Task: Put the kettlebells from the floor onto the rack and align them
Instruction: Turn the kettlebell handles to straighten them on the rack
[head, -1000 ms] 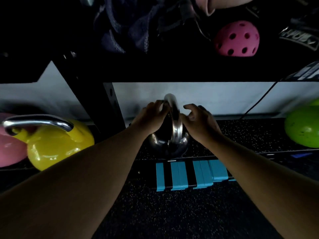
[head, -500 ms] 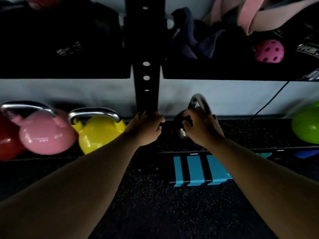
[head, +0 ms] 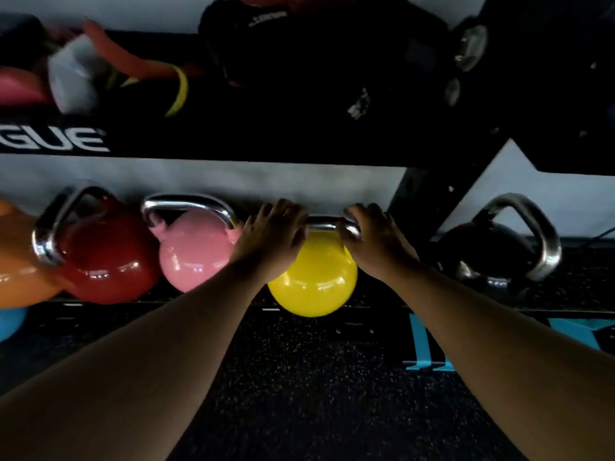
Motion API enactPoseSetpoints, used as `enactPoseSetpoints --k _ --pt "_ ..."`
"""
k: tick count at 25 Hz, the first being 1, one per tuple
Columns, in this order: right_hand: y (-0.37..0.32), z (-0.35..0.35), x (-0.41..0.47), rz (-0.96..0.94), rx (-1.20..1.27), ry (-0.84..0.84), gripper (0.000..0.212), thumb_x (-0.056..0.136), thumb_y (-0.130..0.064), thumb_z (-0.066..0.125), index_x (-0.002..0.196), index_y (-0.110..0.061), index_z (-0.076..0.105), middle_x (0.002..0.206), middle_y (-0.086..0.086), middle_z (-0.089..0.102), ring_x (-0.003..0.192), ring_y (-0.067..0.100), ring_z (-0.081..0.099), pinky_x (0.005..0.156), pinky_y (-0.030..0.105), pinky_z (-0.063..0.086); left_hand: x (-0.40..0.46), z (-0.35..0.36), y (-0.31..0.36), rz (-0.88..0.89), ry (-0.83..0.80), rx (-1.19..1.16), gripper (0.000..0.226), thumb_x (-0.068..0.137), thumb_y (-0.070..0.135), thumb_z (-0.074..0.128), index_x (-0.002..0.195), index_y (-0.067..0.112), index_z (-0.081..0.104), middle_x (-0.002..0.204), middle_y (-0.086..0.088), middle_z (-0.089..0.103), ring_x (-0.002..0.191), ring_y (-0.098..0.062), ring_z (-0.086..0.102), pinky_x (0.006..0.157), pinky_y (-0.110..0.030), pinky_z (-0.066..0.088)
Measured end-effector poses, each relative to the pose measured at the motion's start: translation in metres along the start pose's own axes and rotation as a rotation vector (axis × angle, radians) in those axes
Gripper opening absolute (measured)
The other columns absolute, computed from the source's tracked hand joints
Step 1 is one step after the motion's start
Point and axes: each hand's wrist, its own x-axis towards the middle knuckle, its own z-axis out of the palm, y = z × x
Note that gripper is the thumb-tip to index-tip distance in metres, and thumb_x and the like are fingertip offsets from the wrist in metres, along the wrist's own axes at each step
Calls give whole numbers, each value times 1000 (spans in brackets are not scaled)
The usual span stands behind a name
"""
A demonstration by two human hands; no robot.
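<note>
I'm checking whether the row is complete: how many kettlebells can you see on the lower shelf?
5. From the left: orange kettlebell cut by the edge, red kettlebell, pink kettlebell, yellow kettlebell under both hands, black kettlebell past the upright. More may sit out of frame.

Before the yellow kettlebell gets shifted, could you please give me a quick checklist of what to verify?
1. Left hand on the yellow kettlebell handle: ok.
2. Right hand on the same handle: ok.
3. Grip fully closed: cannot tell, fingers hidden behind the handle.
4. Gap to the pink kettlebell: not ok, the left hand crowds it.
5. Handle in line with the pink one: ok, roughly.
6. Base seated on the rack: cannot tell.
</note>
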Motion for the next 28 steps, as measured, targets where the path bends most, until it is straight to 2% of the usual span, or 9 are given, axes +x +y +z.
enactPoseSetpoints --k 3,5,8,11,13,17,19,22,28 --pt "-13 22 22 50 -1 -119 48 94 -56 41 128 -21 48 122 16 52 116 38 47 92 46 45 -3 16 -29 -222 -108 -249 57 90 60 26 128 24 48 131 -13 51 120 -37 48 97 -48 43" --pt "-8 30 25 53 37 -172 50 93 -61 37 123 -22 46 119 15 53 112 37 50 87 42 43 -5 31 -22 -399 -175 -478 68 91 62 29 143 19 35 144 -18 42 132 -39 40 108 -48 33" --pt "1 31 29 72 112 -131 49 91 -63 39 116 -22 47 111 14 58 104 35 57 77 36 43 5 43 3 -563 -132 -590 71 90 66 33 142 18 25 141 -22 35 126 -42 41 102 -49 36" --pt "-14 37 24 177 182 41 47 88 -65 45 103 -21 53 103 12 63 97 34 60 72 36 44 26 41 -6 -536 -87 -723 62 91 65 35 140 29 25 138 -19 36 125 -37 44 99 -39 37" --pt "-27 42 11 213 189 124 45 88 -66 45 94 -22 52 93 7 63 88 32 59 67 36 42 35 42 -11 -522 -94 -829 65 96 55 39 151 30 16 153 -17 26 139 -33 30 102 -34 28" --pt "-15 25 8 414 638 -59 46 85 -59 59 88 -14 60 69 3 61 62 16 57 59 32 41 39 52 11 -534 -71 -1011 69 100 49 33 153 31 -8 163 -6 -9 149 -22 -10 106 -30 7" --pt "-23 26 10 457 759 -20 43 86 -59 58 93 -17 62 76 10 66 69 21 63 62 33 43 50 56 4 -505 -52 -997 67 102 41 32 153 25 -8 163 -5 -8 149 -22 -11 107 -24 4" --pt "-46 47 -5 496 709 62 38 96 -55 41 107 -23 58 84 4 65 80 26 61 65 33 40 69 60 -2 -411 -98 -973 61 104 28 30 153 11 -3 163 -6 0 149 -17 1 101 -7 5" --pt "-38 43 6 535 1107 84 35 103 -37 33 127 -23 55 113 13 67 81 18 65 55 17 50 70 63 10 -381 -103 -1010 55 105 31 25 154 17 6 162 -3 11 148 -15 13 101 -9 12"
